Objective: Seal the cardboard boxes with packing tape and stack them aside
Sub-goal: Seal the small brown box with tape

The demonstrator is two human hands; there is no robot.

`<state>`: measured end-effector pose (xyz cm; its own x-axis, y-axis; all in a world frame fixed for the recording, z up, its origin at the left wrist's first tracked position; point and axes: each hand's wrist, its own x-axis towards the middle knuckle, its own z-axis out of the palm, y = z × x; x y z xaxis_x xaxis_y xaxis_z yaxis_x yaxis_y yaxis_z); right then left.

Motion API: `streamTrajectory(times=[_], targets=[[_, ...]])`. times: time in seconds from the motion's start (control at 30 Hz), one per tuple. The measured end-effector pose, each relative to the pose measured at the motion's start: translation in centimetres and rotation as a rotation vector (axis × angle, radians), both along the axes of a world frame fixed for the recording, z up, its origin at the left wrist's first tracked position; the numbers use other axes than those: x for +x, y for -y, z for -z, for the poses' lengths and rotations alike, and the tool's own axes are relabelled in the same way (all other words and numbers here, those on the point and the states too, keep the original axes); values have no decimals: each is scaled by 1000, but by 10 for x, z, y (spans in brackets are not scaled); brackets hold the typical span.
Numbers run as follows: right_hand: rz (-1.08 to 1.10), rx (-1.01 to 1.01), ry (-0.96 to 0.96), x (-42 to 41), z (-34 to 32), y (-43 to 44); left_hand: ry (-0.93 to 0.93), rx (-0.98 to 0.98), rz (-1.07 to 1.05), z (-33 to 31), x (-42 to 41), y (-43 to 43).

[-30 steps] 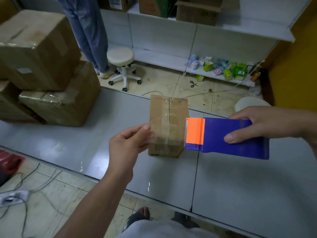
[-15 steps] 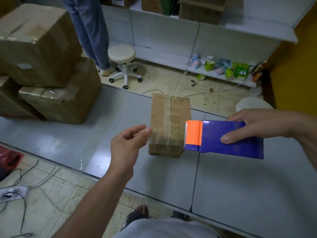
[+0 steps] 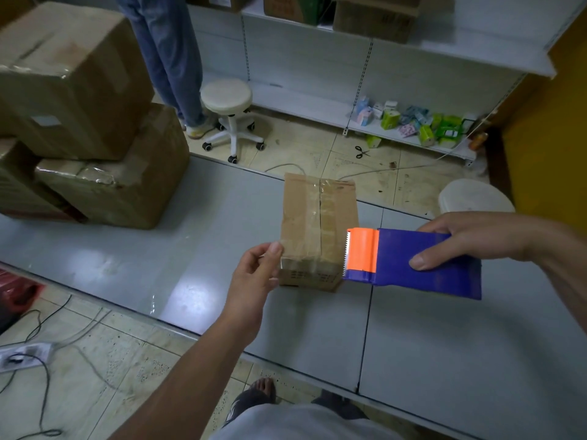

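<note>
Box (image 3: 317, 223) sits mid-tabletop (image 3: 158, 249). My left grip (image 3: 257, 274) pinches what looks like the tape end (image 3: 305, 263) at the box's 9 o'clock edge. My right grip (image 3: 470, 239) holds the dispenser (image 3: 413, 265) at 3 o'clock. I'd pull the strip taut, press it flat, then tear it on the teeth.

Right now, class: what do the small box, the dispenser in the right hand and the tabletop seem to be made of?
Small box: brown cardboard, matte, with glossy clear tape along its seam. Dispenser: probably plastic, smooth blue body, orange head; toothed blade possibly metal. Tabletop: smooth grey panels, semi-glossy from the light reflection; painted metal or laminate, cannot tell.
</note>
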<state>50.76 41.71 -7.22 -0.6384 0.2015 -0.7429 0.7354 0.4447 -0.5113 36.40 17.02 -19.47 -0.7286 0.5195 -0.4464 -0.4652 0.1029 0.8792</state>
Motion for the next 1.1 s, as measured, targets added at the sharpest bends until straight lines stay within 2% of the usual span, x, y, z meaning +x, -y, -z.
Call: streamTrajectory(times=[0.13,0.27,0.4,0.43,0.5,0.53,0.6,0.67,0.73,0.83,1.1], targets=[[1,-4,4,0,0,-2,16,1,26,8,7,-8],[-5,-14,15,0,2,-3,-109,-25,5,18,7,-12],[-11,-20,16,-1,1,-2,-129,-199,-18,25,-6,-9],[-12,-16,16,-1,0,-1,-189,-226,-81,20,-12,-7],[-7,-5,19,1,1,-2,-481,-184,-119,-6,-22,-11],[-1,-4,22,1,2,-2,-667,-155,-45,-22,-24,-19],[6,-6,23,0,2,-1,-998,-155,231,-46,-23,-45],[4,-10,16,0,1,-3,-1220,-278,489,-49,-18,-73],[8,-10,11,2,0,-3,-1364,-434,659,-36,-19,-89],[13,-13,-9,7,6,-3,-1470,-566,764,-17,-28,-89],[14,-105,-44,33,20,-7,-1499,-582,823,-18,-32,-86]])
